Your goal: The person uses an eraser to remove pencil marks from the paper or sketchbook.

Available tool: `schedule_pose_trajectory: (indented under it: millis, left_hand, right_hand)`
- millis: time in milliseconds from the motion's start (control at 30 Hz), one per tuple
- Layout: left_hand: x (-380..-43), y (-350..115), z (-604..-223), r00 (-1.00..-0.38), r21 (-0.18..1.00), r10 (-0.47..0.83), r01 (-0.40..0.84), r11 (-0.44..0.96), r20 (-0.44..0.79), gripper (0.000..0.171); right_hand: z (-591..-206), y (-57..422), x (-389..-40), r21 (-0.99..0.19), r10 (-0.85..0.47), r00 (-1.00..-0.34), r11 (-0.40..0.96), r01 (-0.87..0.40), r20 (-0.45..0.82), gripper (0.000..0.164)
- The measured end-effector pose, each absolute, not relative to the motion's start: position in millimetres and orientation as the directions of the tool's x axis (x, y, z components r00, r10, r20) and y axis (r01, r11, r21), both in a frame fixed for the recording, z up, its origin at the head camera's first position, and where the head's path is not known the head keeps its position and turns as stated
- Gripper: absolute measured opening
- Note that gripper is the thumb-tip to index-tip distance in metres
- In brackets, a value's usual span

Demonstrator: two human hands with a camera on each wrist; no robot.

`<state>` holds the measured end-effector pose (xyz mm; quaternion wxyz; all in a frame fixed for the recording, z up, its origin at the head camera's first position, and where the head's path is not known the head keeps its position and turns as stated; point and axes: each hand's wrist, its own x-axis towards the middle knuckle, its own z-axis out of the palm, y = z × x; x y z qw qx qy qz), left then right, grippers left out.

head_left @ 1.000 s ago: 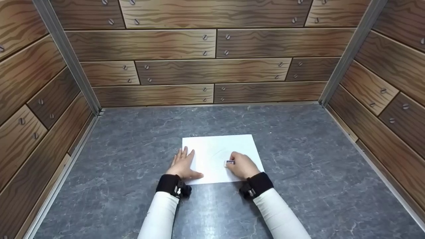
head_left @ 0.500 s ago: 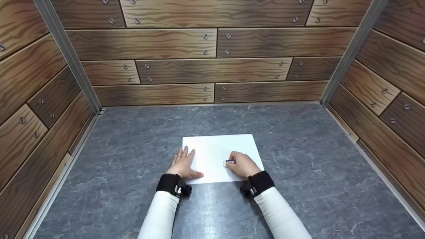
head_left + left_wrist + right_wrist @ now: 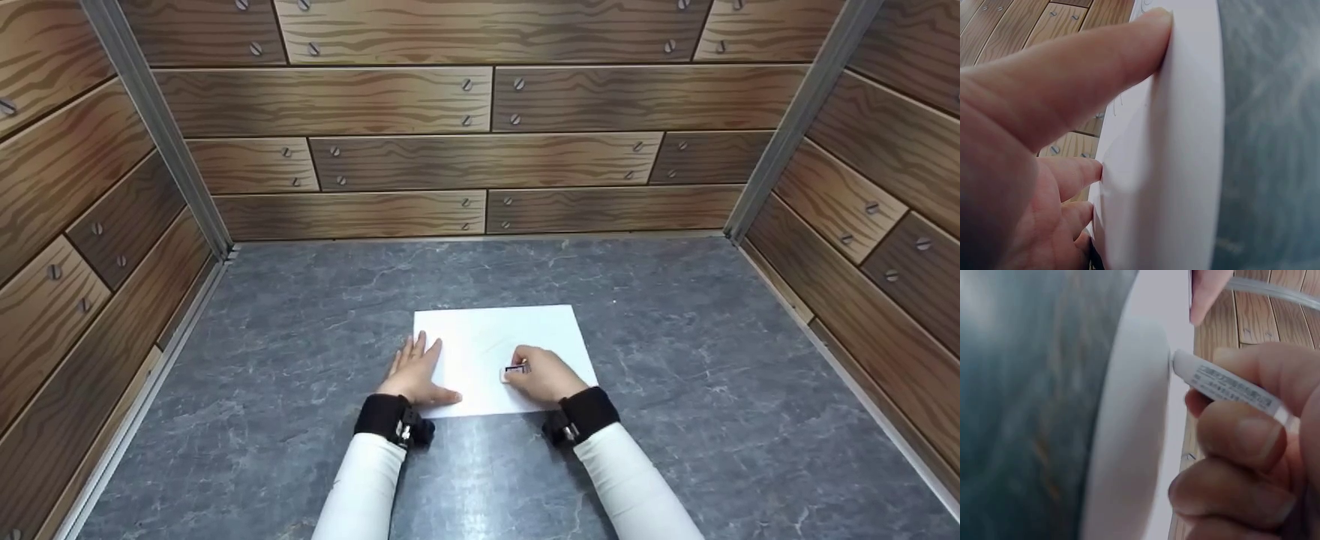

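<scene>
A white sheet of paper (image 3: 480, 337) lies on the grey surface, with a faint curved pencil line near its middle. My left hand (image 3: 414, 377) rests on the sheet's left side, fingers spread and thumb out along the near edge. In the left wrist view the thumb (image 3: 1089, 73) presses on the paper, and a few thin pencil marks show beyond it. My right hand (image 3: 547, 375) pinches a white eraser (image 3: 1230, 385) in a printed sleeve between thumb and fingers. The eraser's bare end touches the paper, right of the sheet's middle.
The grey marbled tabletop (image 3: 337, 300) surrounds the sheet. Wood-plank-patterned walls (image 3: 480, 161) stand at the back and both sides, with grey metal posts (image 3: 161, 135) in the corners. Black camera straps (image 3: 589, 416) circle both wrists.
The right hand has shifted slightly left and toward the body with the eraser. The curved pencil line looks fainter. My left hand keeps its place on the paper.
</scene>
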<state>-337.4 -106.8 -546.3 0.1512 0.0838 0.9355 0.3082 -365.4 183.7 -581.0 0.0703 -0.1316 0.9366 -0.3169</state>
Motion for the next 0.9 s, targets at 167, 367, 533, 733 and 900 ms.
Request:
schedule_pose_trajectory:
  millis: [167, 367, 533, 733, 900]
  left_hand:
    - [-337, -108, -546, -0.94, 0.615, 0.264, 0.078, 0.785, -0.218, 0.116]
    - [-336, -109, -549, -0.939, 0.61, 0.266, 0.081, 0.788, -0.219, 0.117]
    - [-335, -109, -550, -0.938, 0.607, 0.261, 0.073, 0.791, -0.228, 0.117]
    - [-336, -109, -548, -0.938, 0.621, 0.263, 0.068, 0.78, -0.227, 0.117]
    - [-337, -108, -548, -0.938, 0.622, 0.266, 0.073, 0.779, -0.223, 0.118]
  right_hand:
    - [-580, 196, -369, -0.571, -0.137, -0.991, 0.813, -0.111, -0.003, 0.019]
    - [-585, 203, -372, -0.589, -0.155, -0.988, 0.796, -0.139, 0.024, 0.019]
    - [-584, 187, -365, -0.637, -0.301, -0.953, 0.741, -0.213, -0.032, 0.019]
    - [-583, 194, -368, -0.617, -0.218, -0.975, 0.772, -0.15, -0.037, 0.019]
    - [-584, 208, -374, -0.605, -0.101, -0.995, 0.793, -0.07, -0.017, 0.022]
